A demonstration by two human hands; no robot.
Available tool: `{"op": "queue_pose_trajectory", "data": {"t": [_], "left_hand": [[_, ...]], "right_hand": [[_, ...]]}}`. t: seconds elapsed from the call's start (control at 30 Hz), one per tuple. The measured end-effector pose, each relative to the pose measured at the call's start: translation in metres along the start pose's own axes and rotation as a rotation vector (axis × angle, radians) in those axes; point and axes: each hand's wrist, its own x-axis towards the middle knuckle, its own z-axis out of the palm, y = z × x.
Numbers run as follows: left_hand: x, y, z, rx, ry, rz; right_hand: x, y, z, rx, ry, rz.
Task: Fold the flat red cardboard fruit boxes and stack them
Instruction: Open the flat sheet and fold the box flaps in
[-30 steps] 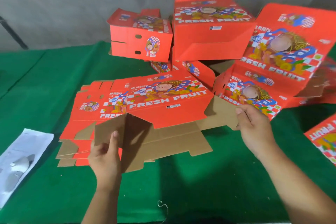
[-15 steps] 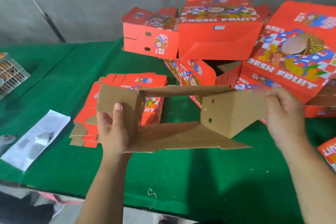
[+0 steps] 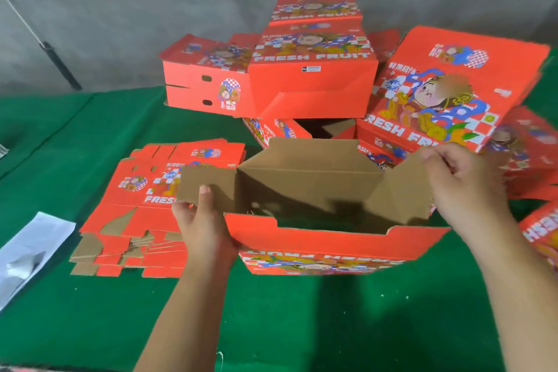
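now that the box (image 3: 317, 214) has swung from a flat sleeve into an open tube above the cloth (image 3: 302, 311), left hand (image 3: 200, 226) and right hand (image 3: 462, 187) each pinch an end flap, ready to fold.

Red checker-printed boxes (image 3: 314, 84) on green tablecloth (image 3: 302, 317).

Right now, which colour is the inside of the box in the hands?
Plain brown inside the box, seen in the head view.
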Motion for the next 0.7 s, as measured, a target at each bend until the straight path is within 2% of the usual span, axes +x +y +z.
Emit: {"op": "queue_pose_trajectory", "data": {"t": [0.07,0.13,0.23,0.3,0.4,0.5,0.6,0.7], "left_hand": [[-0.002,-0.008,0.005,0.015,0.065,-0.056],[-0.002,-0.017,0.006,0.039,0.121,-0.058],[0.003,-0.024,0.003,0.002,0.094,-0.01],[0.007,-0.027,0.004,0.029,0.082,0.019],[0.007,-0.03,0.01,0.032,0.097,0.089],[0.01,-0.032,0.013,0.025,0.075,0.15],[0.013,-0.035,0.009,0.075,0.004,0.337],[0.017,-0.04,0.002,0.248,-0.105,0.587]], "right_hand": [[0.003,0.001,0.002,0.022,0.007,0.015],[0.002,0.012,0.01,0.123,-0.059,0.018],[-0.008,0.029,0.031,0.281,-0.211,0.082],[-0.015,0.038,0.04,0.416,-0.224,0.164],[-0.022,0.045,0.041,0.413,-0.155,0.162],[-0.027,0.048,0.038,0.38,-0.251,0.229],[-0.033,0.057,0.04,0.387,-0.319,0.286],[-0.032,0.059,0.04,0.376,-0.322,0.329]]}}
